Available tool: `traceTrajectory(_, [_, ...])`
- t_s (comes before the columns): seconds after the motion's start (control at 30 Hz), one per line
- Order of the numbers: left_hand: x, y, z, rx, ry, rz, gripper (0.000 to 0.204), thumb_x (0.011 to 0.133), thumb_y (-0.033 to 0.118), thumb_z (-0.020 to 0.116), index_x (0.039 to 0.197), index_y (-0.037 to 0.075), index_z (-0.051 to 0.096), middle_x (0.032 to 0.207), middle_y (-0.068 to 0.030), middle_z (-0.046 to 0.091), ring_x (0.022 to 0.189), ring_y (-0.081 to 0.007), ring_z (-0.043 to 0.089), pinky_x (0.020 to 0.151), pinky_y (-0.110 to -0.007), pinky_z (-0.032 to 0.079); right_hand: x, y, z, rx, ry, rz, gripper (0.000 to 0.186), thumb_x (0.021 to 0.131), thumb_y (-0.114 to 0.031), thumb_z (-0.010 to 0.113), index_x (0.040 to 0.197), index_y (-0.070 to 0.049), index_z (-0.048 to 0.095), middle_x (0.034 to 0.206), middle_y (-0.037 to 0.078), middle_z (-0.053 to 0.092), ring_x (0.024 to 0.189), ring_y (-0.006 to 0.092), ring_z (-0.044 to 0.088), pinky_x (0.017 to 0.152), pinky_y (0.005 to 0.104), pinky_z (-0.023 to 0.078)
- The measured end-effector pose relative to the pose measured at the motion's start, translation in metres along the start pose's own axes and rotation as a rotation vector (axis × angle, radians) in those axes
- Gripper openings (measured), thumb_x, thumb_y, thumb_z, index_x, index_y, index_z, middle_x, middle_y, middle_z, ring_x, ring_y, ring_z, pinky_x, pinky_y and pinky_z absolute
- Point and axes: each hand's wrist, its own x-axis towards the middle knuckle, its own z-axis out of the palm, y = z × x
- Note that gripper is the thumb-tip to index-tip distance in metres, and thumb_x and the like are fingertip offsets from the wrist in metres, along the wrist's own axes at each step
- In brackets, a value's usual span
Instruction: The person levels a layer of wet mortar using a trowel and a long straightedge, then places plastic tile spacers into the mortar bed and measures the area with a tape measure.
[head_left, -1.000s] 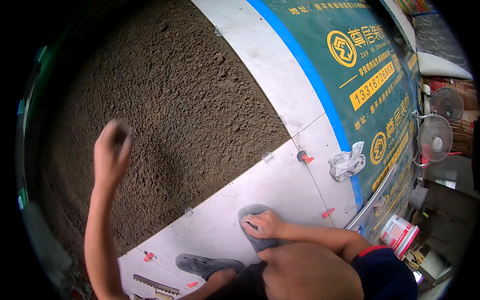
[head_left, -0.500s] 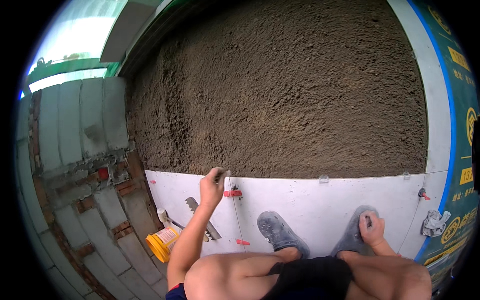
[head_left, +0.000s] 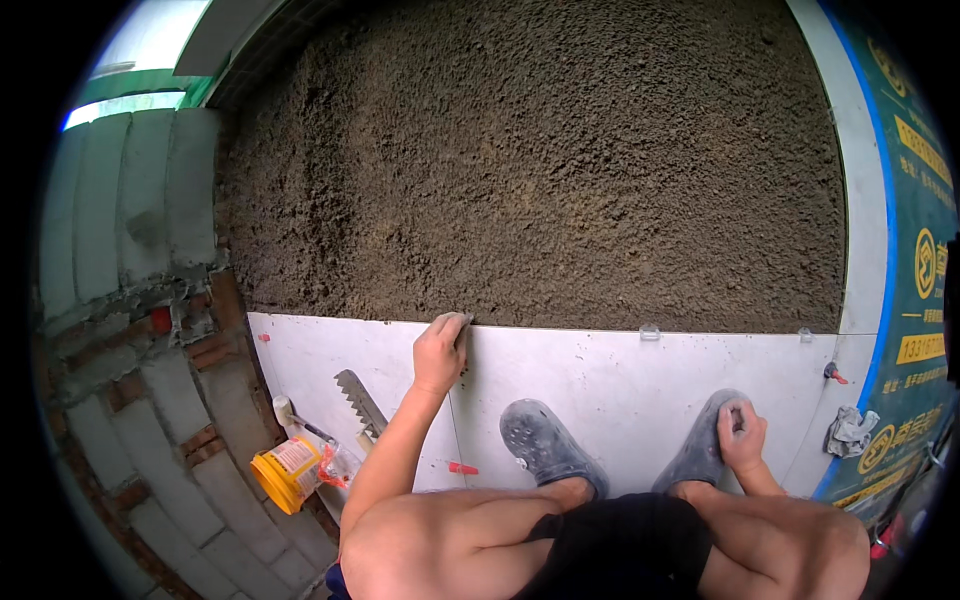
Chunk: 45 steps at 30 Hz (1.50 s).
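My left hand (head_left: 440, 352) is at the far edge of the white floor tiles (head_left: 580, 375), over the joint between two of them. Its fingers are pinched at the mortar's border on a small pale piece that looks like a clear plastic tile clip. Two such clips, one near the middle (head_left: 649, 333) and one farther right (head_left: 806, 336), sit along the same edge. My right hand (head_left: 742, 436) rests low beside my right clog (head_left: 700, 445), fingers curled together; what they hold, if anything, is hidden. A notched trowel (head_left: 362, 402) lies left of my left forearm.
Rough brown mortar (head_left: 560, 180) spreads beyond the tiles. At left are a yellow bucket (head_left: 285, 476), a mallet (head_left: 284, 410) and a brick-and-block wall (head_left: 150, 400). A red wedge (head_left: 463, 468) lies by my left knee. A crumpled grey rag (head_left: 851, 432) lies beside the green sheeting (head_left: 915, 300) at right.
My left hand has come down onto the tile edge at the joint and now covers the red wedge there. The view has shifted slightly; my right hand stays by the clog.
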Motion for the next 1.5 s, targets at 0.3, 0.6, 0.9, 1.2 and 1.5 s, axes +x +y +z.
traceTrajectory(0.3, [0.002,-0.008,0.000,0.020,-0.062,0.045,0.018,0.082,-0.001,0.068,0.098,0.006,0.073,0.097,-0.0114,0.071,0.093,-0.0334,0.063,0.082,-0.042,0.053,-0.001,-0.001,0.001,-0.018,-0.012,-0.001,0.007,0.091,-0.008,0.065,0.086,-0.006,0.061,0.056,0.006,0.055,0.046,0.0156,0.054,0.048,0.0300,0.044])
traceTrajectory(0.6, [0.011,0.001,0.012,0.035,-0.158,-0.033,0.026,0.072,-0.010,0.056,0.089,0.005,0.070,0.089,-0.0131,0.060,0.093,-0.0368,0.053,0.082,-0.044,0.046,0.004,0.005,-0.006,-0.028,-0.041,0.041,0.007,0.092,-0.009,0.064,0.087,-0.006,0.060,0.055,0.006,0.054,0.046,0.0144,0.052,0.049,0.0305,0.043])
traceTrajectory(0.9, [0.008,-0.001,-0.003,0.092,-0.162,-0.027,0.034,0.072,-0.003,0.061,0.105,0.003,0.066,0.106,-0.0162,0.061,0.108,-0.0369,0.054,0.097,-0.047,0.043,-0.015,0.034,-0.002,-0.057,-0.153,0.161,0.021,0.099,-0.017,0.059,0.100,0.004,0.059,0.080,0.014,0.064,0.074,0.0205,0.061,0.067,0.0353,0.050])
traceTrajectory(1.2, [-0.117,0.077,-0.009,-0.367,0.293,-0.461,0.017,0.084,0.011,0.070,0.099,0.004,0.064,0.103,-0.0147,0.062,0.105,-0.0355,0.058,0.090,-0.045,0.048,0.033,-0.035,-0.044,-0.314,-0.934,-0.292,0.031,0.090,-0.031,0.072,0.105,-0.005,0.065,0.088,0.020,0.069,0.077,0.0360,0.066,0.069,0.0449,0.054])
traceTrajectory(1.5, [-0.269,0.127,0.017,-0.507,0.570,-1.218,0.013,0.090,0.017,0.069,0.094,0.005,0.066,0.088,-0.0156,0.067,0.082,-0.0346,0.065,0.073,-0.044,0.051,0.117,-0.094,-0.001,-0.495,-1.195,-0.488,0.033,0.090,-0.032,0.072,0.105,-0.004,0.065,0.089,0.019,0.069,0.077,0.0340,0.066,0.069,0.0440,0.053])
